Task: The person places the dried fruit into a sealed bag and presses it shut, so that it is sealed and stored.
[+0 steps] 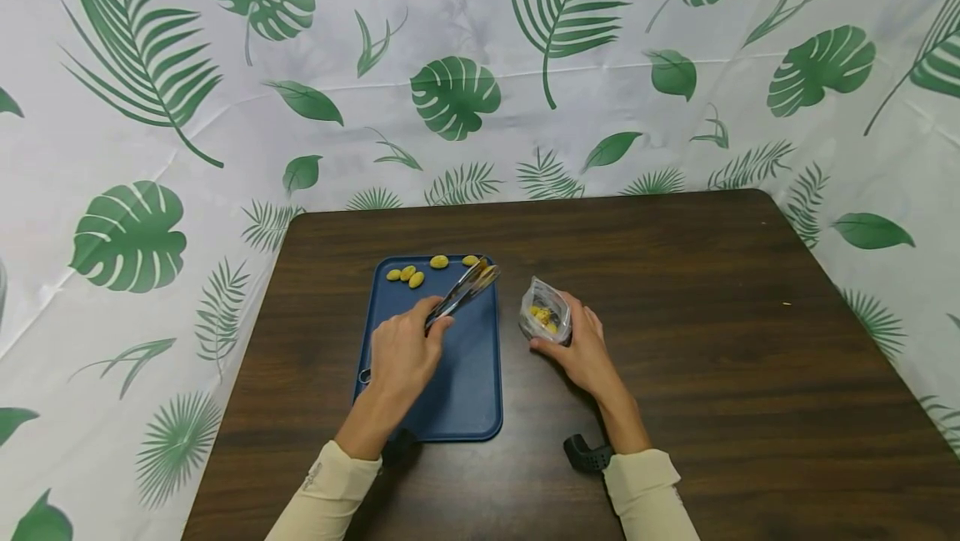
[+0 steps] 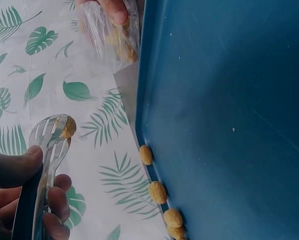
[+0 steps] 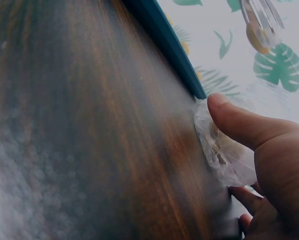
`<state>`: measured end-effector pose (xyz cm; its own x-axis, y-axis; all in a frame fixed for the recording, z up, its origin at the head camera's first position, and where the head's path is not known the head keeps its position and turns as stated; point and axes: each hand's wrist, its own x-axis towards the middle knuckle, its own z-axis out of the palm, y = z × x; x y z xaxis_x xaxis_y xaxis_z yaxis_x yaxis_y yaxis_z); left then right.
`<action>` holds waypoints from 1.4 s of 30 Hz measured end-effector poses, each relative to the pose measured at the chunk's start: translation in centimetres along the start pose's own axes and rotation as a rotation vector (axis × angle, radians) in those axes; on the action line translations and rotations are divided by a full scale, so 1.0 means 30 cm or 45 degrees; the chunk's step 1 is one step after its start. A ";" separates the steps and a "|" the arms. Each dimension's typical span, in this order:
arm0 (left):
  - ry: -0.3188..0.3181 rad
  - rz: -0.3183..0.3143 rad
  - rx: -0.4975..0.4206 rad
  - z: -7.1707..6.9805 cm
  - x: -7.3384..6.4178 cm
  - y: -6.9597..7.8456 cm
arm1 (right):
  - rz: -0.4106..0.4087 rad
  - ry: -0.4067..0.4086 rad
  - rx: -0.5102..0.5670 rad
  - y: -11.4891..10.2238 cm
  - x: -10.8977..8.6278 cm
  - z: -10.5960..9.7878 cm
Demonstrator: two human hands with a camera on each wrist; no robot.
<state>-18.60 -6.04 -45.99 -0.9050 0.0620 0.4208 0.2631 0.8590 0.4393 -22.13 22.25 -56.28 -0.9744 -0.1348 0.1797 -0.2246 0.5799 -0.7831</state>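
Observation:
My left hand grips metal tongs with dark handles, held over the upper part of a blue tray. In the left wrist view, a yellow-brown, oval nut-like piece sits between the tong heads. Similar nut-like pieces lie along the tray's far edge. Just right of the tray, my right hand holds an open clear plastic bag, thumb on the near side and fingers behind. Several yellow pieces show inside the bag.
The tray lies on a dark wood-grain table. A white cloth with green leaves hangs behind and beside the table. A tiny pale crumb lies at the table's right. Each wrist wears a dark camera mount.

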 end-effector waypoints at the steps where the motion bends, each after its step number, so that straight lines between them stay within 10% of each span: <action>1: -0.001 -0.002 -0.003 0.002 0.000 0.002 | 0.000 -0.001 0.000 0.001 0.000 0.000; 42: -0.020 0.090 -0.078 0.026 -0.008 0.057 | 0.000 0.003 -0.005 0.005 0.001 0.001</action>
<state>-18.18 -4.20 -45.97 -0.8884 0.1297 0.4403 0.3460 0.8195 0.4567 -22.20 22.31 -56.40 -0.9744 -0.1329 0.1815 -0.2249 0.5832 -0.7806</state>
